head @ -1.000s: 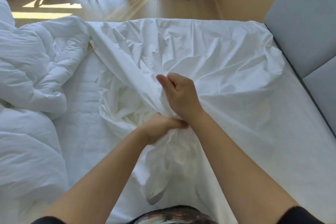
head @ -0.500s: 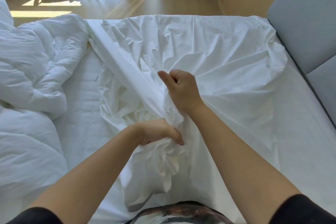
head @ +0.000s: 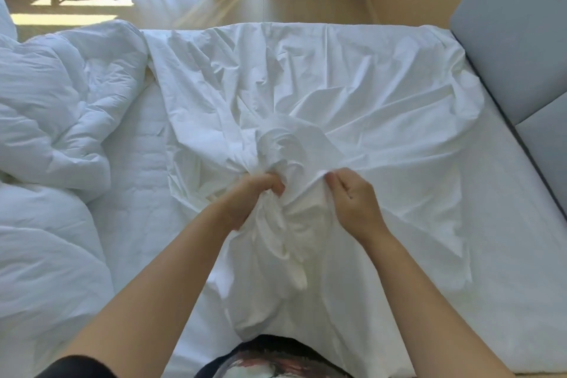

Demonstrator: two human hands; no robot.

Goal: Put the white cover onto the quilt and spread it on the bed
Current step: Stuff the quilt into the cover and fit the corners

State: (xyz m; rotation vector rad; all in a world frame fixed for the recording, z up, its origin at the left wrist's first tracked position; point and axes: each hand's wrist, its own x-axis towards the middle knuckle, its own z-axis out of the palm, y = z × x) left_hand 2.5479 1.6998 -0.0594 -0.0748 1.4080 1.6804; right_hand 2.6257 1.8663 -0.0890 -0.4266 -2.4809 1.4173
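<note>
While L hand [head: 255,197] grips a bunch of thin wrinkled white fabric cover [head: 352,95] & R hand [head: 356,202] pinches its edge, puffy white quilt [head: 61,101] lies left of it, nearer L hand.

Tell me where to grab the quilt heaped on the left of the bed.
Probably the quilt by its puffy folded edge nearest the white cover, reaching from the right over the bare mattress. It lies bunched with no clear corner showing, and that edge sticks out free, thick enough for a whole-hand grip.
</note>
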